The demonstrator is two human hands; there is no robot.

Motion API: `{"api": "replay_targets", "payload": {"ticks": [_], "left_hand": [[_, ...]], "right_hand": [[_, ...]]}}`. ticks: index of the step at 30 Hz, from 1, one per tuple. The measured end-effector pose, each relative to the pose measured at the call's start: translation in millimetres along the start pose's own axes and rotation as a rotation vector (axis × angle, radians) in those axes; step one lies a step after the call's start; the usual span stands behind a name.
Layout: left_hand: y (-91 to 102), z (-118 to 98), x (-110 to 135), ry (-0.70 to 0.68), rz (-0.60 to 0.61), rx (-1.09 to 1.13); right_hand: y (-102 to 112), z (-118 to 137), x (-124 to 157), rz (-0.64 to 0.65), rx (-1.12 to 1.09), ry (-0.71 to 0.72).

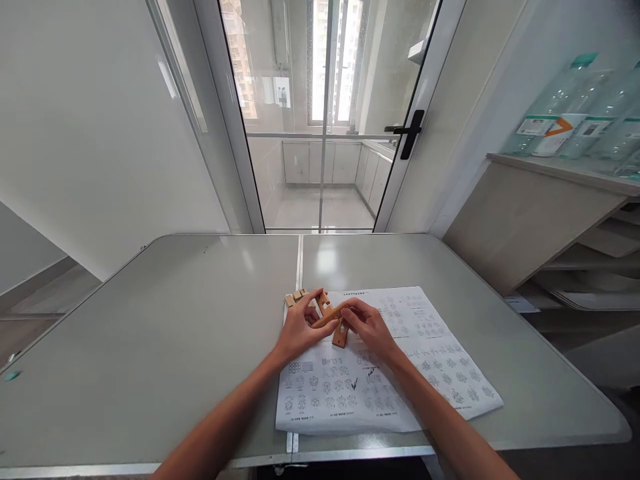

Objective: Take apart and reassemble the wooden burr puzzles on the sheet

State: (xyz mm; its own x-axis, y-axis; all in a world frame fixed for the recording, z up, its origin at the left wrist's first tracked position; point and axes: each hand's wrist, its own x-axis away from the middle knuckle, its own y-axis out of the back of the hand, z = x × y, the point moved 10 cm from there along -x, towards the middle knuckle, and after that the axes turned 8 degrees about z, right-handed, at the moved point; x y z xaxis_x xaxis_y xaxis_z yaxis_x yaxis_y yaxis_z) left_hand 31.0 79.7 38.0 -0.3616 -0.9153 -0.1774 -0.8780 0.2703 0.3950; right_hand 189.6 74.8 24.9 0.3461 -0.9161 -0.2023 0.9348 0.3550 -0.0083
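Wooden bar (329,316) is held above paper (415,393) with unreadable print (341,402).

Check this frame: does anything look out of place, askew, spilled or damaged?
Mildly odd: a small teal object lies near the left edge of the smooth grey table, far from the notched brown wooden blocks. It is too small to identify. No spill or damage shows.

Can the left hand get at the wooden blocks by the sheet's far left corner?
Likely yes: the wooden blocks lie close beside the left hand, though it appears to hold a wooden bar.
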Motion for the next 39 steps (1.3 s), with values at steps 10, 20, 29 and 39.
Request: {"api": "replay_targets", "payload": {"ticks": [10,20,29,39], "left_hand": [[-2.4,-3.6,-1.3,-0.065,0.001,0.033],[-1.4,-23.3,1.9,-0.185,-0.025,-0.125],[-2.8,-33.0,4.6,-0.239,0.015,-0.163],[-24.6,-29.1,9.1,-0.365,0.119,-0.451]], "right_hand": [[-2.4,5.3,1.7,0.053,-0.076,0.007],[-3.9,7.2,3.6,0.061,-0.055,-0.022],[-5.3,5.7,3.7,0.049,-0.086,-0.004],[16.1,-11.2,0.9,-0.106,-0.305,-0.092]]}}
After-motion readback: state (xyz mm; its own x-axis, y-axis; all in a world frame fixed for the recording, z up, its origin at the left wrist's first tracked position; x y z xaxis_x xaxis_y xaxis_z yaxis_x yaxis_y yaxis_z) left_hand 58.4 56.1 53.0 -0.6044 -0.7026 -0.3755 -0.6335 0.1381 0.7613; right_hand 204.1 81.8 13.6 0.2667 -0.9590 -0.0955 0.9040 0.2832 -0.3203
